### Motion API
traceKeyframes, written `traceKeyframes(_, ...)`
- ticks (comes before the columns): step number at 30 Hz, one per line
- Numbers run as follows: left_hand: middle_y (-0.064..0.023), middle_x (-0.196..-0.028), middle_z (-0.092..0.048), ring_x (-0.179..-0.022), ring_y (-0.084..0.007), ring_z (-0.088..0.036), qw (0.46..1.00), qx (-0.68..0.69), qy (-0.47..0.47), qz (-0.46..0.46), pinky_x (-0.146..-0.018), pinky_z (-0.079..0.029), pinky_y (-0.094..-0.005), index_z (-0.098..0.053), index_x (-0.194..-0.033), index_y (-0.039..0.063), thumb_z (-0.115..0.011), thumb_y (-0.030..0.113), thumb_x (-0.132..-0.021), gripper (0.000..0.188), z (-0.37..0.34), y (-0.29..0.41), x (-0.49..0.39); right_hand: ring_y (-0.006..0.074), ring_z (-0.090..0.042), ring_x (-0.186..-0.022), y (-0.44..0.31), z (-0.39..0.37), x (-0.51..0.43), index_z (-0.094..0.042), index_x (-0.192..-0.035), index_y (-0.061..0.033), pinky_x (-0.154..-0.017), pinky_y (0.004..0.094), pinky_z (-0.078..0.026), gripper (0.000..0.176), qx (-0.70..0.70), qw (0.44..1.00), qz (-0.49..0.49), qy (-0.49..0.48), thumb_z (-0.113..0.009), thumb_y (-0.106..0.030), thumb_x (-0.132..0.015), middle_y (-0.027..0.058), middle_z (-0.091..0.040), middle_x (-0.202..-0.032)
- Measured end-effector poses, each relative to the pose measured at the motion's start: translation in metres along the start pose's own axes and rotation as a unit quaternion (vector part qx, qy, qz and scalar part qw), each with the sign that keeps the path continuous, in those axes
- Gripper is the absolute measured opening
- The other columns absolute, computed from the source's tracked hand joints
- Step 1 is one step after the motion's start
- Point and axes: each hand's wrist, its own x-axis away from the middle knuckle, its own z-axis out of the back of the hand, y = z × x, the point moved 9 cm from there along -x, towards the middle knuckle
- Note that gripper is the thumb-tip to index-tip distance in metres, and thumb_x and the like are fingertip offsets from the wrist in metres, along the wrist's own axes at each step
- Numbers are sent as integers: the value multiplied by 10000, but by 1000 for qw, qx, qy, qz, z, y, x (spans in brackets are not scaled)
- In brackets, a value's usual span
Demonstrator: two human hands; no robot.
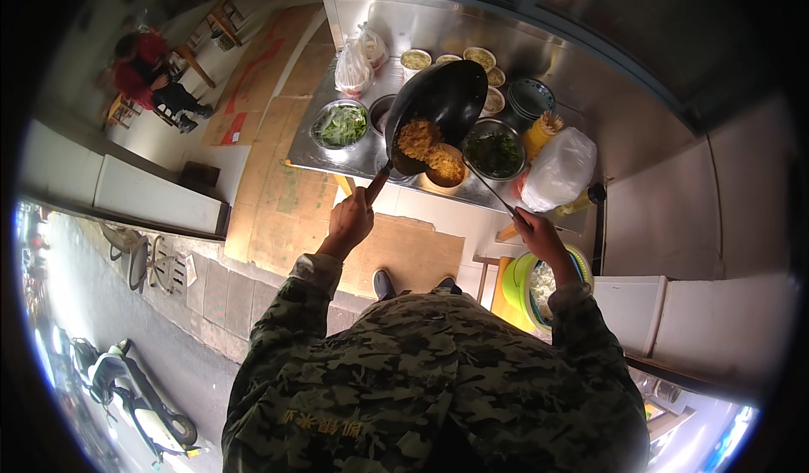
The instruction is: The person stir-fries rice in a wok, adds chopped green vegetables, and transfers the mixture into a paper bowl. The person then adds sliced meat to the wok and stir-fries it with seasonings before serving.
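My left hand (pixel 351 219) grips the handle of a black wok (pixel 455 93), which is tilted over the metal table. Orange-brown fried rice or noodles (pixel 418 139) lie at the wok's lower edge and run into a round takeaway container (pixel 445 187) at the table's near edge. My right hand (pixel 536 233) holds the handle of a long metal utensil (pixel 490 188); its far end is near the container's rim and cannot be made out. A steel bowl of chopped greens (pixel 495 150) stands right of the container. Another bowl of leafy greens (pixel 340 124) stands at the left.
On the metal table (pixel 310 147) are filled tubs (pixel 416 60), tied plastic bags (pixel 354 71), stacked bowls (pixel 531 98), skewers in a yellow holder (pixel 548 125) and a large plastic bag (pixel 561 168). A green basin (pixel 519 283) stands below right. A person (pixel 152 81) sits far left.
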Motion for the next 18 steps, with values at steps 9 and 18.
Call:
traceKeyframes(9, -271, -926, -713, -856, -488, -699, 1000, 17, 8, -18, -733, -549, -596, -530, -1115, 23, -676, 110, -913, 264, 9, 11, 2, 403, -761, -983, -37, 21, -39, -652, -1393, 13, -839, 422, -592, 416, 55, 986, 97, 122, -670, -208, -1040, 249, -768, -1040)
traceKeyframes(18, -233, -967, -731, -912, -482, -707, 1000, -4, -2, 0, -768, -553, -584, -535, -1164, 46, -689, 101, -910, 302, -8, 5, -8, 394, -722, -1166, -9, -2, -16, -597, -1432, 49, -979, 426, -555, 462, 30, 997, 64, 44, -671, -175, -1034, 249, -746, -1228)
